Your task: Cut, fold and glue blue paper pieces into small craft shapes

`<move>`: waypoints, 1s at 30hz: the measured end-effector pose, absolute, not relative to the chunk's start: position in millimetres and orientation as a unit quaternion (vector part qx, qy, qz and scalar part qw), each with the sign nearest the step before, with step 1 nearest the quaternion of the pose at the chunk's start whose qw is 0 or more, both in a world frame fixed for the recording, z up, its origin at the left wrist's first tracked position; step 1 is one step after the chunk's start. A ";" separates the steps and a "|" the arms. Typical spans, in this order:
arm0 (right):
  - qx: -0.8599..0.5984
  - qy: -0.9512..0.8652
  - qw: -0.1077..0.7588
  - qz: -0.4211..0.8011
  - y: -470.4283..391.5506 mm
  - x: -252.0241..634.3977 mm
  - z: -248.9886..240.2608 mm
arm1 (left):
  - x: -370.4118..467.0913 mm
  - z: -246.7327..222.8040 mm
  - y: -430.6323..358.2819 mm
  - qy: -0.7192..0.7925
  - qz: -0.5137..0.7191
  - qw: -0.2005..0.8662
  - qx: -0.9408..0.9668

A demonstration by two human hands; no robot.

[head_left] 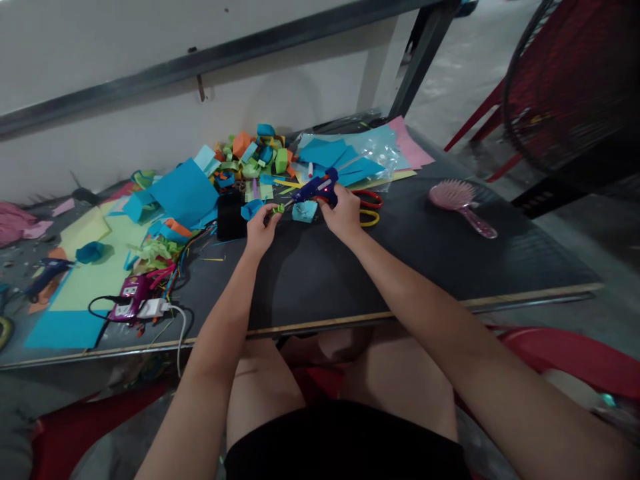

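My right hand [342, 212] is wrapped round the handle of a blue glue gun [315, 187], whose nozzle points left. Between the fingertips of my left hand [263, 230] is a small green paper piece [278, 209], close to the nozzle; whether they touch I cannot tell. Under the gun lies a light blue folded paper piece [304, 212]. A darker blue paper piece [251, 209] sits just behind my left hand. Beside my right hand are scissors with red and yellow handles [370, 218], their blades hidden.
Behind my hands is a pile of coloured paper pieces [255, 153]. A black phone [231, 217] lies left of my left hand. Farther left are a purple power strip [133, 297] and a second glue gun [47, 277]. A pink hairbrush [460, 203] lies at right, near a fan [565, 93].
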State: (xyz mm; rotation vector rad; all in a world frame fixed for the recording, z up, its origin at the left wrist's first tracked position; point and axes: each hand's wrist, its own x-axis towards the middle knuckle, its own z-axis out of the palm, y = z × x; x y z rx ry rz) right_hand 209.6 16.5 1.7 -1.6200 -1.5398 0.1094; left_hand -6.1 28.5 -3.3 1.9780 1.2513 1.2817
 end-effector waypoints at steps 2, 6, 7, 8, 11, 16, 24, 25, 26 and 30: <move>-0.650 -0.617 0.442 0.041 16.6 209.9 0.6 | -6.1 -3.0 27.9 0.459 0.466 0.239 0.718; -0.644 -0.616 0.453 0.035 16.9 208.6 -2.0 | -7.2 -3.5 28.2 0.463 0.459 0.242 0.719; -0.643 -0.617 0.453 0.034 17.0 208.3 -1.7 | -7.5 -3.5 28.4 0.463 0.459 0.241 0.719; -0.645 -0.616 0.450 0.032 17.0 208.5 -0.8 | -7.7 -3.4 28.5 0.463 0.460 0.240 0.719; -0.669 -0.602 0.436 0.000 18.1 215.4 4.6 | -7.7 -2.6 28.2 0.469 0.460 0.241 0.714; -0.766 -0.497 0.403 -0.056 21.7 244.8 8.5 | -7.9 -2.3 27.2 0.481 0.462 0.247 0.703; -0.795 -0.497 0.344 -0.046 16.5 248.1 12.5 | -9.9 -2.8 28.8 0.488 0.477 0.255 0.685; -0.797 -0.487 0.354 -0.049 14.7 250.3 16.2 | -10.1 -2.8 29.1 0.487 0.479 0.258 0.683; -0.801 -0.471 0.367 -0.052 12.5 255.6 19.6 | -10.3 -2.9 29.5 0.486 0.481 0.261 0.681; -0.853 -0.343 0.391 -0.029 -4.6 312.9 20.8 | -11.3 -5.6 33.1 0.495 0.493 0.267 0.664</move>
